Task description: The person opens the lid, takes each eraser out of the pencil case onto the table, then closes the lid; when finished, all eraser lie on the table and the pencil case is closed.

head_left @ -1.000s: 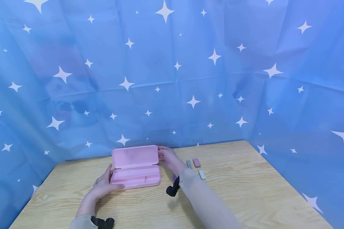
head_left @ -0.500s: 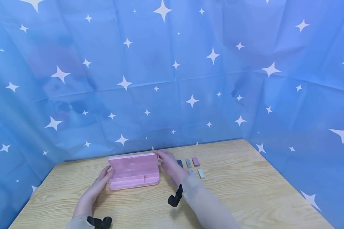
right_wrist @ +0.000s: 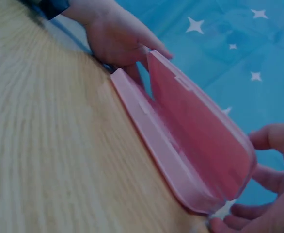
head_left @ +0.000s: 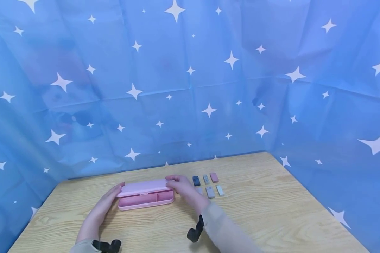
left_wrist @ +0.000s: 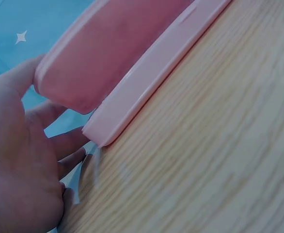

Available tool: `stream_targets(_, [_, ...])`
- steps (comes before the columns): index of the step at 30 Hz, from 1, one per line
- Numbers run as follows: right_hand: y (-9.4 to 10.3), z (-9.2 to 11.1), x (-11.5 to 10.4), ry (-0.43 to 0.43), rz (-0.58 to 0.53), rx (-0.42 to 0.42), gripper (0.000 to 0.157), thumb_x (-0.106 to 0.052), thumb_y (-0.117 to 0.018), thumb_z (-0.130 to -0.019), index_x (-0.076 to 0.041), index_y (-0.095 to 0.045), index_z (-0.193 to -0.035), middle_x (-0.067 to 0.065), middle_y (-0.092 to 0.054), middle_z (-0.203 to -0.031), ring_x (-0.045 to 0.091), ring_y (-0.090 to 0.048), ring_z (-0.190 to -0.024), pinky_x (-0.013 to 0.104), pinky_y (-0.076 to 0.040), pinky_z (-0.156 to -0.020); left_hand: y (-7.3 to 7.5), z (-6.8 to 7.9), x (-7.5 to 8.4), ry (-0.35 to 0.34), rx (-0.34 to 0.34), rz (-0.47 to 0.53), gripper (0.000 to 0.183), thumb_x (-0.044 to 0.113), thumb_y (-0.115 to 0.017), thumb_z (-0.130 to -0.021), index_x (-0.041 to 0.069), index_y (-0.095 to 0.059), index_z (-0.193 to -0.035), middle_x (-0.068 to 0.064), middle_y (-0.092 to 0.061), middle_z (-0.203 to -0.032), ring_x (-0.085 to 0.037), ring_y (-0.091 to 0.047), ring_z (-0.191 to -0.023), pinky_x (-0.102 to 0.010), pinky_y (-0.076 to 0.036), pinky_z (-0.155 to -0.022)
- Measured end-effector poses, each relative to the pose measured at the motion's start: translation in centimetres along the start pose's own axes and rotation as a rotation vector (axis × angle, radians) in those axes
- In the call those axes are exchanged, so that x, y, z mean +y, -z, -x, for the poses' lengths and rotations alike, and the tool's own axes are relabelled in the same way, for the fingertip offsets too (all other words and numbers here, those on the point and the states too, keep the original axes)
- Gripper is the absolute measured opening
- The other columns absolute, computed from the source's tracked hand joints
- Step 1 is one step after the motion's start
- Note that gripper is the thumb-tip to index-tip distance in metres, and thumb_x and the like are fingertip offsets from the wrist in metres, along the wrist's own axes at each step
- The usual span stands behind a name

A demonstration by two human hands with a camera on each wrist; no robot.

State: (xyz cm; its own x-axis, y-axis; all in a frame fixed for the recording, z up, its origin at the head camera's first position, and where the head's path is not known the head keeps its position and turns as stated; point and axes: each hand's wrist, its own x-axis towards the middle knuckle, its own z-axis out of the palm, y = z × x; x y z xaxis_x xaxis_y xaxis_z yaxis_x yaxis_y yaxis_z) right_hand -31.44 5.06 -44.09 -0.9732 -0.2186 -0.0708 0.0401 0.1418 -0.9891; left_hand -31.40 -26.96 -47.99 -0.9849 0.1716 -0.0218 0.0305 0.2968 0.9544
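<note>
A pink pencil case [head_left: 145, 205] lies on the wooden table, its hinged lid [head_left: 142, 185] tilted forward over the base and standing partly raised. Inside the base, a divider shows at the right. My left hand [head_left: 109, 198] is at the case's left end; in the left wrist view a fingertip touches the lid's corner and other fingers lie beside the base. At the opposite end, my right hand [head_left: 185, 189] rests fingertips on the lid's edge, with lower fingers beside the base in the right wrist view. Neither hand's fingers wrap round the case.
Right of the case lie several small blocks: a dark blue one [head_left: 196, 180], a grey-blue one [head_left: 206, 179], a pink one [head_left: 214, 177], a white one [head_left: 220, 190] and a lavender one [head_left: 210, 192]. A blue star-patterned curtain [head_left: 164, 116] hangs behind the table.
The lid has swung forward and down from standing open behind the base, and both hands have moved with it. More of the small blocks now show beside my right hand.
</note>
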Motion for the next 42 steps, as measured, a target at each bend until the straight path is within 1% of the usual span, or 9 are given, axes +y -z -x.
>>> stream_targets(2, [-0.2, 0.2, 0.2, 0.020, 0.045, -0.023, 0.038, -0.016, -0.065, -0.090, -0.002, -0.063, -0.125, 0.012, -0.060, -0.126, 0.028, -0.055, -0.114, 0.046, -0.044, -0.097, -1.7, 3.3, 5.3, 0.084, 0.033, -0.059, 0.059, 0.038, -0.042, -0.104, 0.003, -0.031, -0.151, -0.024, -0.021, -0.156, -0.043, -0.013, -0.143, -0.060, -0.007, -0.112])
stream_targets(4, [-0.4, 0.4, 0.3, 0.032, 0.089, -0.032, 0.037, -0.016, -0.067, -0.089, -0.003, -0.064, -0.124, 0.013, -0.059, -0.127, 0.030, -0.053, -0.119, 0.047, -0.043, -0.100, -2.1, 4.0, 6.7, 0.114, 0.027, -0.068, 0.060, 0.034, -0.046, -0.103, 0.000, -0.031, -0.149, -0.026, -0.019, -0.155, -0.045, -0.011, -0.143, -0.060, -0.008, -0.112])
stream_targets(11, [-0.7, 0.5, 0.9, 0.052, 0.185, -0.030, 0.038, -0.013, -0.070, -0.087, -0.006, -0.065, -0.124, 0.015, -0.056, -0.132, 0.036, -0.046, -0.128, 0.049, -0.041, -0.102, -1.1, 1.6, 2.4, 0.093, 0.028, -0.087, 0.068, 0.038, -0.062, -0.094, 0.005, -0.037, -0.148, -0.025, -0.021, -0.156, -0.044, -0.011, -0.143, -0.064, -0.009, -0.111])
stream_targets(14, [-0.8, 0.6, 1.1, 0.064, 0.212, -0.025, 0.037, -0.012, -0.070, -0.087, -0.007, -0.065, -0.123, 0.016, -0.055, -0.134, 0.037, -0.043, -0.130, 0.050, -0.039, -0.103, -1.0, 1.1, 1.5, 0.074, 0.027, -0.106, 0.068, 0.035, -0.064, -0.093, 0.006, -0.038, -0.148, -0.025, -0.022, -0.155, -0.044, -0.012, -0.143, -0.063, -0.011, -0.111])
stream_targets(19, [-0.9, 0.6, 1.3, 0.086, 0.238, -0.014, 0.036, -0.009, -0.070, -0.086, -0.007, -0.065, -0.122, 0.016, -0.054, -0.135, 0.038, -0.041, -0.132, 0.050, -0.039, -0.104, -1.2, 1.1, 1.5, 0.054, 0.030, -0.104, 0.064, 0.028, -0.067, -0.092, 0.004, -0.042, -0.146, -0.024, -0.026, -0.154, -0.042, -0.016, -0.143, -0.057, -0.013, -0.113])
stream_targets(26, [-1.1, 0.7, 1.5, 0.098, 0.297, -0.011, 0.035, -0.011, -0.069, -0.088, -0.008, -0.065, -0.123, 0.012, -0.056, -0.132, 0.037, -0.046, -0.128, 0.050, -0.041, -0.102, -1.2, 1.4, 1.9, 0.007, 0.004, -0.130, 0.060, 0.027, -0.065, -0.094, 0.003, -0.044, -0.144, -0.023, -0.030, -0.153, -0.042, -0.017, -0.143, -0.057, -0.014, -0.113])
stream_targets(34, [-1.2, 1.0, 1.4, 0.138, 0.335, -0.020, 0.036, -0.008, -0.068, -0.087, -0.007, -0.064, -0.123, 0.014, -0.057, -0.131, 0.038, -0.048, -0.126, 0.051, -0.042, -0.101, -1.2, 1.5, 2.0, 0.017, 0.012, -0.167, 0.059, 0.024, -0.067, -0.092, 0.004, -0.046, -0.143, -0.024, -0.031, -0.152, -0.042, -0.018, -0.142, -0.056, -0.016, -0.113])
stream_targets(38, [-1.3, 1.3, 1.1, 0.145, 0.386, -0.007, 0.036, -0.009, -0.068, -0.086, -0.010, -0.066, -0.122, 0.013, -0.055, -0.133, 0.037, -0.050, -0.123, 0.058, -0.035, -0.103, -1.3, 1.7, 2.3, 0.024, 0.010, -0.180, 0.059, 0.024, -0.067, -0.092, 0.004, -0.046, -0.143, -0.024, -0.031, -0.152, -0.043, -0.019, -0.142, -0.057, -0.016, -0.113])
stream_targets(42, [-1.3, 1.4, 1.2, 0.145, 0.399, 0.004, 0.036, -0.010, -0.068, -0.086, -0.010, -0.066, -0.122, 0.014, -0.054, -0.135, 0.037, -0.050, -0.124, 0.056, -0.039, -0.100, -1.3, 1.6, 2.2, 0.025, 0.011, -0.201, 0.060, 0.027, -0.067, -0.092, 0.005, -0.046, -0.143, -0.023, -0.031, -0.152, -0.043, -0.019, -0.142, -0.058, -0.015, -0.113])
